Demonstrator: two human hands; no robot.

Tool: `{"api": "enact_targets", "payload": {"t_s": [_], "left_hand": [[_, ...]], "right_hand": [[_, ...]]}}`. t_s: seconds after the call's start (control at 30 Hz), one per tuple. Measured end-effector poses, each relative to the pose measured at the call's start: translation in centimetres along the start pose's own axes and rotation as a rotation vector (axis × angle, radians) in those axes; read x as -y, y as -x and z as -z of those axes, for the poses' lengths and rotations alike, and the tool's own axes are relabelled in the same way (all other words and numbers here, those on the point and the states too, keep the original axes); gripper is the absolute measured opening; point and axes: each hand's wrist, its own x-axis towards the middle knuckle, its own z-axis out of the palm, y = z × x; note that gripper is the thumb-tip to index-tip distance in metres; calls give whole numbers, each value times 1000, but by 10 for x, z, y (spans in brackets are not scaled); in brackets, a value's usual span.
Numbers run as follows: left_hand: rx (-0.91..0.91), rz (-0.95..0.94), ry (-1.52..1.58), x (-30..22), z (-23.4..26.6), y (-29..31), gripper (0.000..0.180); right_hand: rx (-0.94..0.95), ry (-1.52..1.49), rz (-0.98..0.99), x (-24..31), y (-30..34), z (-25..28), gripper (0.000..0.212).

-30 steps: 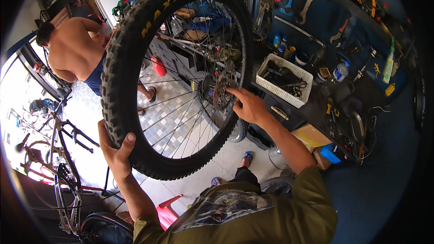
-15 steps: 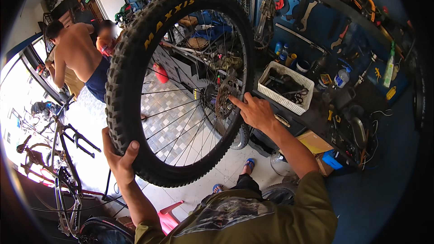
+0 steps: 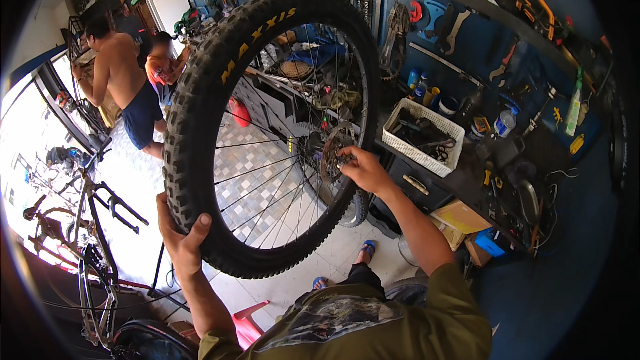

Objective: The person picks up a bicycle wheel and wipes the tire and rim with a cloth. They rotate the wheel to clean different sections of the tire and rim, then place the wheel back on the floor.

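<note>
A bicycle wheel with a knobbly black tyre (image 3: 189,127) is held up in front of me, tilted, its spokes facing me. My left hand (image 3: 186,239) grips the tyre at its lower left, the thumb lying on the near sidewall. My right hand (image 3: 365,171) is at the hub, beside the brake disc (image 3: 330,161). Its fingers are curled in and pinched at the hub's near end; a small part there is mostly hidden by them. Behind the spokes a toothed sprocket (image 3: 305,129) shows.
A workbench on the right carries a white basket (image 3: 415,153) of tools and a clear bottle (image 3: 505,120). Tools hang on the blue wall. On the left stands a bicycle frame (image 3: 100,227); two people are beyond it. A pink plastic stool (image 3: 247,325) is near my left arm.
My right hand has gone from a pointing finger at the disc to curled fingers at the hub end. The wheel sits slightly lower and further right in view. The standing person has shifted.
</note>
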Motion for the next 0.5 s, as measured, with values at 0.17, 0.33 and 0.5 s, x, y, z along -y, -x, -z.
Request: {"api": "enact_targets", "payload": {"t_s": [0.17, 0.33, 0.5], "left_hand": [[11, -2, -25, 1, 3, -2, 71], [36, 25, -10, -3, 2, -4, 70], [27, 15, -4, -5, 1, -2, 70]], "right_hand": [[-17, -1139, -285, -14, 19, -10, 21], [88, -1554, -198, -10, 36, -25, 41], [151, -1623, -137, -6, 33, -34, 53]]}}
